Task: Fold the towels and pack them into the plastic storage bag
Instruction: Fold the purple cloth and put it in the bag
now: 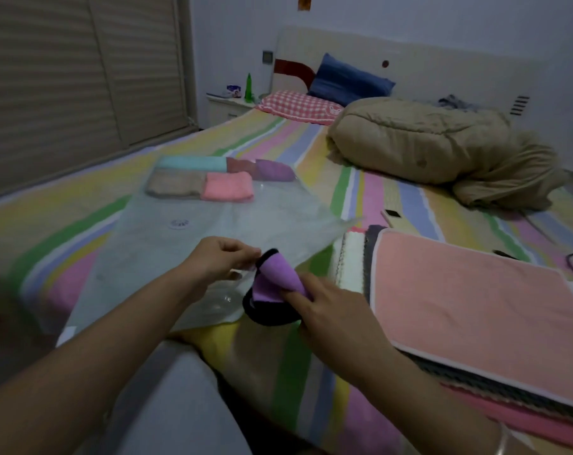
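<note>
One purple towel [280, 274], black-edged, curls into a loose cone.

Both bare forearms reach forward. The left hand [221, 257], fingers curled, pinches the bag [232, 221] edge just left of the towel [280, 277]. The right hand [331, 310] holds the towel's right side.

Left hand [219, 257] and right hand [327, 310] bare; translucent bangle [503, 438] at right wrist; grey trouser leg [180, 405].
</note>
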The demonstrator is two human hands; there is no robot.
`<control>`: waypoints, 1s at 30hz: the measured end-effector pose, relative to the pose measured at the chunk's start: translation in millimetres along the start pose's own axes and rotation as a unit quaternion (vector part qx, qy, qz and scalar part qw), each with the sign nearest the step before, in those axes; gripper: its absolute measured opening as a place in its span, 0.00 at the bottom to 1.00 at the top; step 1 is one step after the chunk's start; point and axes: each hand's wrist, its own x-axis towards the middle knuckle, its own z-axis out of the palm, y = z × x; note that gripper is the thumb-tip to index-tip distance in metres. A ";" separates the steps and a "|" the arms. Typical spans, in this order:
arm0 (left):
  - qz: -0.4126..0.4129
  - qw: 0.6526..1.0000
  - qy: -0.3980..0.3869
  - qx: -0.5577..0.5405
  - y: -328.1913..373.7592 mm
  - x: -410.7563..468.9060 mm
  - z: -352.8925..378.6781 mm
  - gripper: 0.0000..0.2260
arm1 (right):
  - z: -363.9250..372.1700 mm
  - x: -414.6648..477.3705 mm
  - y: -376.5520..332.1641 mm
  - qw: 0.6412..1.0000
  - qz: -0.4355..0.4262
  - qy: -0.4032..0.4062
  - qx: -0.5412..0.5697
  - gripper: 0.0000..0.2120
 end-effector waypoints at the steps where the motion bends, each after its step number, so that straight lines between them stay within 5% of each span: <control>1: 0.007 1.000 0.011 -0.014 1.5 0.3 -1.1 0.05 | 5.3 0.1 -1.5 0.999 0.002 -0.038 -0.008 0.13; 4: 0.057 0.998 0.040 0.002 5.8 1.3 -1.0 0.05 | 20.1 -3.1 -5.0 0.991 0.036 -0.128 0.004 0.17; 8: 0.179 0.977 0.051 0.106 11.5 -0.2 3.8 0.05 | 12.0 -0.7 -2.9 0.980 0.092 -0.147 0.101 0.15; 13: 0.325 0.905 0.076 0.265 24.1 -5.4 6.9 0.05 | -15.2 35.2 10.5 0.869 0.235 -0.202 0.385 0.07; 18: 0.340 0.915 0.055 0.209 47.3 -6.4 -0.2 0.04 | 1.3 88.3 26.6 0.784 0.348 -0.161 0.488 0.07; 20: 0.330 0.928 0.038 0.170 58.0 -7.8 1.2 0.03 | 21.4 114.2 25.0 0.791 0.353 -0.142 0.480 0.09; 23: 0.358 0.906 0.042 0.221 66.4 -8.8 3.9 0.04 | 57.9 141.5 23.4 0.846 0.357 -0.134 0.373 0.18; 25: 0.364 0.897 0.026 0.249 69.6 -5.5 1.9 0.05 | 79.8 150.2 27.0 0.837 0.362 -0.127 0.390 0.15; 28: 0.301 0.933 -0.038 0.193 67.3 13.2 -7.7 0.09 | 105.7 168.8 30.5 0.796 0.403 -0.030 0.452 0.18; 30: 0.249 0.956 0.008 0.154 52.8 40.5 -22.4 0.09 | 114.9 185.7 34.4 0.841 0.393 0.011 0.372 0.18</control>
